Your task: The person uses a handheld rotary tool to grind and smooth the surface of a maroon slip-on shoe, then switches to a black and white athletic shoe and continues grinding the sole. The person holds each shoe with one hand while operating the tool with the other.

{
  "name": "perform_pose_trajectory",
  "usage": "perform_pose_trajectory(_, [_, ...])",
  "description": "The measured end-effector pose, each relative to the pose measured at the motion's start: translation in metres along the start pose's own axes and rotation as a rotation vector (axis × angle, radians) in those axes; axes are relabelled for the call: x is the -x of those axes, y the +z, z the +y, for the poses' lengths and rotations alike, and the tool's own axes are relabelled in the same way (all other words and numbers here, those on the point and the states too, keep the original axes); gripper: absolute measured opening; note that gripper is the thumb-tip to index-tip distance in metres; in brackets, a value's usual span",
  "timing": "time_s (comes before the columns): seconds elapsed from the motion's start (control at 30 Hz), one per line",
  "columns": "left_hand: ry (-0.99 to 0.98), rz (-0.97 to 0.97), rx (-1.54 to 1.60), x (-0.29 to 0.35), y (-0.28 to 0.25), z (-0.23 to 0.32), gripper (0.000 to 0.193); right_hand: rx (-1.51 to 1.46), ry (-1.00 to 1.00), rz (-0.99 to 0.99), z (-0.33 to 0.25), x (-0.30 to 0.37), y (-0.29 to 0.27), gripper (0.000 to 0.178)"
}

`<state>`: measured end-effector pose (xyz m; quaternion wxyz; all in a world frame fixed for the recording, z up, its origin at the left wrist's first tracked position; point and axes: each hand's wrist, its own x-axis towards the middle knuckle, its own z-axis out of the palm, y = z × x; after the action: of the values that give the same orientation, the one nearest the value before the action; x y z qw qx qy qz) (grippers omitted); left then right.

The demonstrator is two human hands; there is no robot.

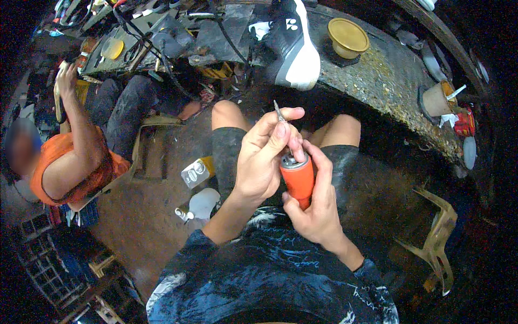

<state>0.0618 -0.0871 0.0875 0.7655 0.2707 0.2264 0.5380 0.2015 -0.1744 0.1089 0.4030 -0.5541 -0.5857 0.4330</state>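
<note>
My left hand (261, 151) pinches a thin, pointed metal tool (278, 109) between thumb and fingers, its tip sticking up past the index finger. Whether it is an awl or a blade I cannot make out. Around an orange-red can (298, 182) with a silver metal top wrap the fingers of my right hand (319, 202). The can is slightly tilted in front of my lap, and my left fingers reach down to its top, partly hiding it. Just beyond my hands, a black and white shoe (305, 65) is at the workbench edge.
The rough workbench (372, 92) carries a yellow-lidded tub (348, 38) and a cup (440, 100). A white jug (204, 203) and a metal tin (195, 173) stand on the floor at left. A co-worker in orange (81, 167) sits beyond; a yellowish plastic chair (442, 232) lies right.
</note>
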Motion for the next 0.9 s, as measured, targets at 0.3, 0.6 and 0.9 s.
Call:
perform_pose_trajectory(0.3, [0.009,0.101,0.074,0.002,0.003,0.003,0.035,0.192,-0.156,0.067,-0.001,0.004,0.015,0.092])
perform_pose_trajectory(0.6, [0.021,0.179,0.08,-0.003,0.004,-0.005,0.04,0.287,-0.161,0.084,0.003,0.007,0.019,0.094])
perform_pose_trajectory(0.9, [0.019,0.059,-0.034,-0.002,-0.006,-0.008,0.061,0.037,-0.139,0.061,0.01,0.003,0.008,0.081])
